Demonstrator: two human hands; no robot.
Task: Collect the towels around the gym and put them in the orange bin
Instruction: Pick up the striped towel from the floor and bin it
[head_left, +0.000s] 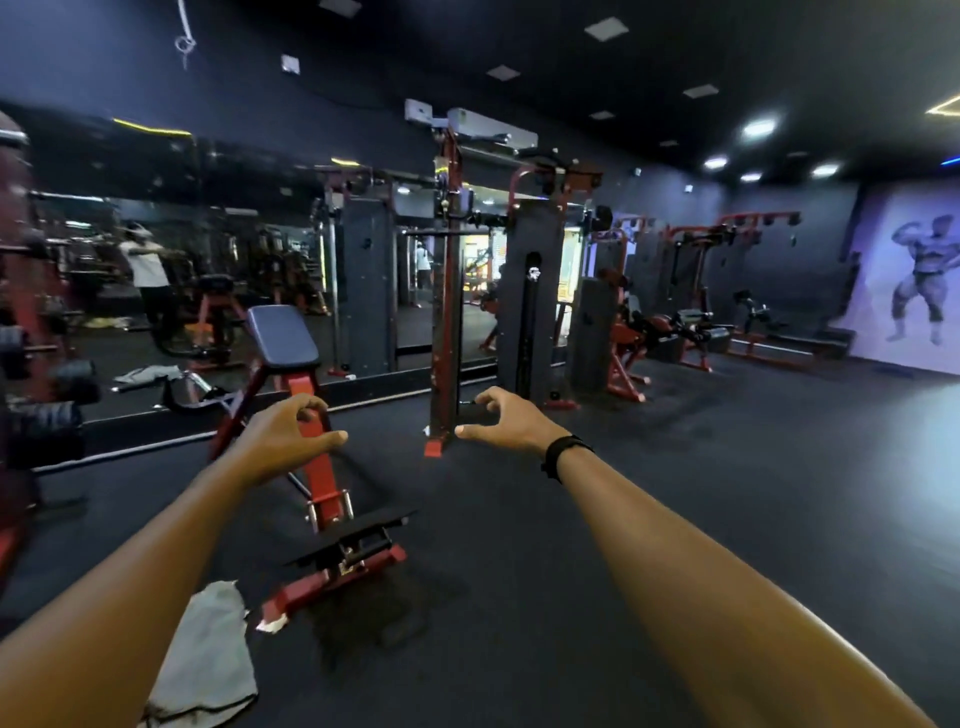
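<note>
Nearest to you, a pale grey cloth towel (202, 660) is lying crumpled on the dark rubber floor (571, 519) at the lower left, partly passing under your left forearm, so its left edge is hidden. A small white scrap (272, 625) is sitting just beside it, touching the foot of the red-framed adjustable bench with a dark blue pad (311, 415).

You are reaching both arms forward. Your left hand (285, 436) is hovering in front of the bench's red spine, fingers (306, 405) loosely curled and holding nothing, thumb pointing right. Your right hand (511, 421), with a black wristband (558, 457) behind it, is mirroring it, fingers loosely curled around empty air.

The floor to the right of the bench is lying wide and bare as far as the far machines. To the left, a blurred red rack of dumbbells (36, 364) is crowding the frame edge.

Farther on, a tall red and black cable machine (452, 291) is standing against the long mirror wall (208, 260). At the mirror's base a second grey cloth (148, 374) is showing behind the bench; you cannot tell whether it is a real towel or a reflection. The orange bin is not in sight. A pale mural of a muscular figure (919, 280) is covering the far right wall.
</note>
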